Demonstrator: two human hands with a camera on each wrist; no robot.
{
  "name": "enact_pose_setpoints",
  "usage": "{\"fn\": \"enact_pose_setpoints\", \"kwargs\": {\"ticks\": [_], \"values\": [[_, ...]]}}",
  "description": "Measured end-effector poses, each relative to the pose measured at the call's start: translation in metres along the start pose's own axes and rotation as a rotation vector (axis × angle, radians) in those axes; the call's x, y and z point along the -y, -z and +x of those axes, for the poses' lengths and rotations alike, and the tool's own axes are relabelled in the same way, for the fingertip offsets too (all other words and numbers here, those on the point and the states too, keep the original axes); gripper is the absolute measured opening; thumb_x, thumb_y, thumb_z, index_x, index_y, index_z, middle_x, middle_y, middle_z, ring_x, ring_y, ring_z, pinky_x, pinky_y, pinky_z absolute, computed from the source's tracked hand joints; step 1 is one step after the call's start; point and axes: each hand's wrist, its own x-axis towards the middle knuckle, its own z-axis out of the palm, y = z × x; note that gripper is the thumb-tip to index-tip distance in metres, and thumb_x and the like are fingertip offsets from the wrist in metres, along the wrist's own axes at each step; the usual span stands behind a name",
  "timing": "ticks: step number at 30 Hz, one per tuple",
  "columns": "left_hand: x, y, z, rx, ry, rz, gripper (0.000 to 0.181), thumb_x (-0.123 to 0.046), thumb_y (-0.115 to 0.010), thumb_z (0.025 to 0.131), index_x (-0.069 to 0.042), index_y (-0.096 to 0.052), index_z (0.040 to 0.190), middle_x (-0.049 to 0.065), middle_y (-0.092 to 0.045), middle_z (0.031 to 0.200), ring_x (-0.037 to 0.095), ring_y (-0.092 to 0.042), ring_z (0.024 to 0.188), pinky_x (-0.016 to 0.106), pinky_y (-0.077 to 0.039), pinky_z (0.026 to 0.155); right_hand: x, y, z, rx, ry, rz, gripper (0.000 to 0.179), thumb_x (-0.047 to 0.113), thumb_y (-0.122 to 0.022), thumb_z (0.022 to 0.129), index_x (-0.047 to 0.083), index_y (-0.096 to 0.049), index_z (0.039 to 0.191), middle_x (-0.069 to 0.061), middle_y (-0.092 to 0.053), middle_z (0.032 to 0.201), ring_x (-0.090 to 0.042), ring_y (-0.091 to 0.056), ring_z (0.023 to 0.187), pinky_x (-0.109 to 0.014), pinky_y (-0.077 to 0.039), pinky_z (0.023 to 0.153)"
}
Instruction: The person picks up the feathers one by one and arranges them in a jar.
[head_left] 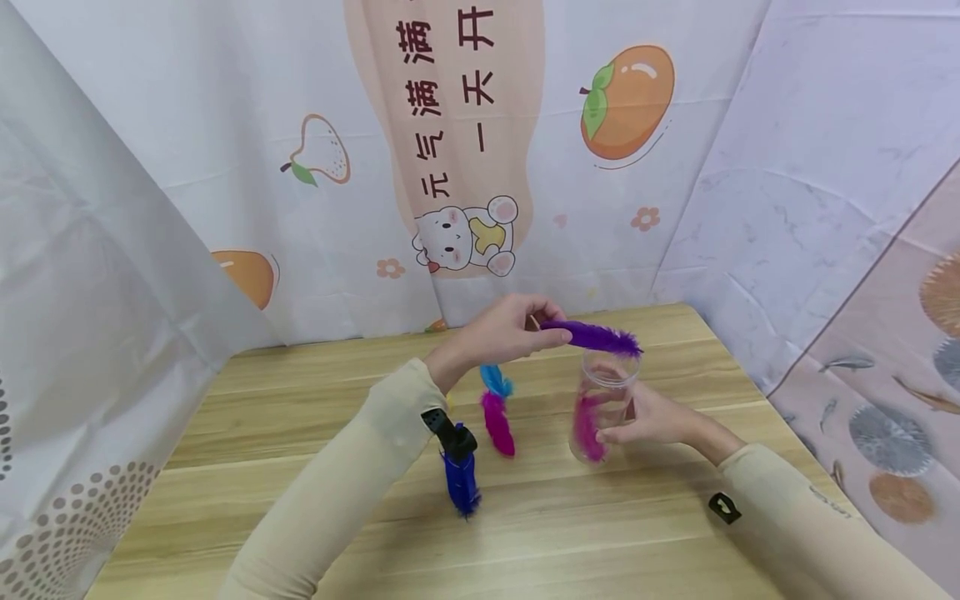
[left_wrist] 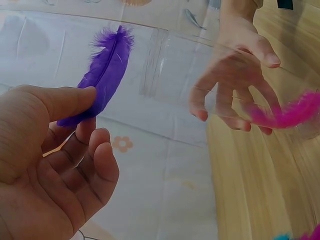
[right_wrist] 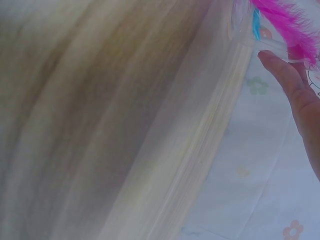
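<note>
Thumb and fingers of my left hand (head_left: 517,329) pinch a purple feather (head_left: 598,336) by one end; its fluffy end lies over the rim of a clear, cylindrical jar (head_left: 613,379) in the head view. The jar stands upright on the table, with a pink feather (head_left: 590,429) inside it. My right hand (head_left: 651,417) holds the jar from the right side, fingers curled round its far side. In the left wrist view, the right hand's fingers (left_wrist: 227,102) show through the clear wall. The right wrist view shows only a thumb and part of the hand at the jar.
On the wooden table (head_left: 315,400) lie a light blue feather (head_left: 495,379), a magenta feather (head_left: 498,425) and a dark blue feather (head_left: 461,483), with a bit of yellow beside the left sleeve. Printed cloth (head_left: 315,233) hangs behind and at both sides.
</note>
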Motion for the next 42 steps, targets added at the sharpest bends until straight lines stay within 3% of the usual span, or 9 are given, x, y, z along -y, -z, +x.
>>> {"fn": "enact_pose_setpoints", "kwargs": {"ticks": [3,9,13,22,35,39,42], "values": [[0.000,0.001,0.002,-0.001,-0.001,0.005,0.013,-0.015,-0.068,0.099,-0.004,-0.069,0.105,0.004,-0.067,0.087,0.015,-0.060,0.070,0.026,-0.053,0.059,0.000,0.000,0.000,-0.002,0.014,0.010,0.096,-0.008,-0.076,0.083,0.004,-0.013,0.154,-0.032,-0.042,0.143,-0.054,-0.049,0.126,-0.051,-0.056,0.088],[-0.004,0.002,0.004,-0.003,0.004,0.011,0.012,-0.015,-0.068,0.099,-0.005,-0.069,0.105,0.005,-0.068,0.089,0.018,-0.061,0.072,0.027,-0.054,0.060,-0.002,0.001,0.001,-0.004,0.017,0.023,0.096,-0.009,-0.076,0.084,0.010,-0.015,0.156,-0.026,-0.045,0.142,-0.045,-0.053,0.126,-0.050,-0.054,0.093],[-0.006,0.003,0.004,0.003,0.008,0.010,0.013,-0.017,-0.068,0.099,-0.005,-0.068,0.105,0.005,-0.068,0.090,0.019,-0.062,0.074,0.027,-0.055,0.061,-0.002,0.001,0.001,-0.002,0.014,0.019,0.095,-0.009,-0.075,0.085,0.011,-0.016,0.156,-0.026,-0.043,0.144,-0.047,-0.051,0.128,-0.048,-0.053,0.096],[-0.006,0.004,0.003,-0.017,0.005,-0.001,0.012,-0.016,-0.068,0.099,-0.005,-0.068,0.103,0.007,-0.066,0.090,0.017,-0.061,0.071,0.026,-0.053,0.060,-0.001,0.003,0.000,-0.005,-0.008,-0.004,0.093,-0.007,-0.076,0.084,-0.004,-0.015,0.154,-0.043,-0.037,0.143,-0.061,-0.045,0.126,-0.045,-0.058,0.086],[-0.007,-0.004,0.009,-0.090,-0.029,-0.036,0.015,-0.016,-0.069,0.098,-0.004,-0.068,0.107,0.007,-0.067,0.098,0.019,-0.068,0.081,0.029,-0.057,0.067,0.001,0.003,0.002,0.023,-0.026,-0.003,0.086,-0.005,-0.074,0.086,-0.010,-0.019,0.152,-0.042,-0.041,0.141,-0.060,-0.047,0.124,-0.046,-0.059,0.085],[-0.005,-0.008,0.011,-0.109,-0.055,-0.060,0.015,-0.015,-0.069,0.098,-0.004,-0.068,0.108,0.007,-0.067,0.098,0.019,-0.068,0.081,0.032,-0.059,0.071,0.000,0.003,0.001,0.020,-0.024,-0.005,0.089,-0.006,-0.075,0.086,-0.006,-0.017,0.154,-0.042,-0.039,0.143,-0.054,-0.050,0.125,-0.046,-0.059,0.084],[-0.004,-0.012,0.014,-0.120,-0.066,-0.070,0.015,-0.015,-0.069,0.098,-0.005,-0.068,0.109,0.006,-0.068,0.097,0.020,-0.068,0.081,0.034,-0.060,0.071,-0.001,0.003,0.001,0.023,-0.020,0.000,0.089,-0.007,-0.074,0.086,-0.006,-0.016,0.154,-0.041,-0.039,0.143,-0.040,-0.055,0.126,-0.046,-0.058,0.086]]}}
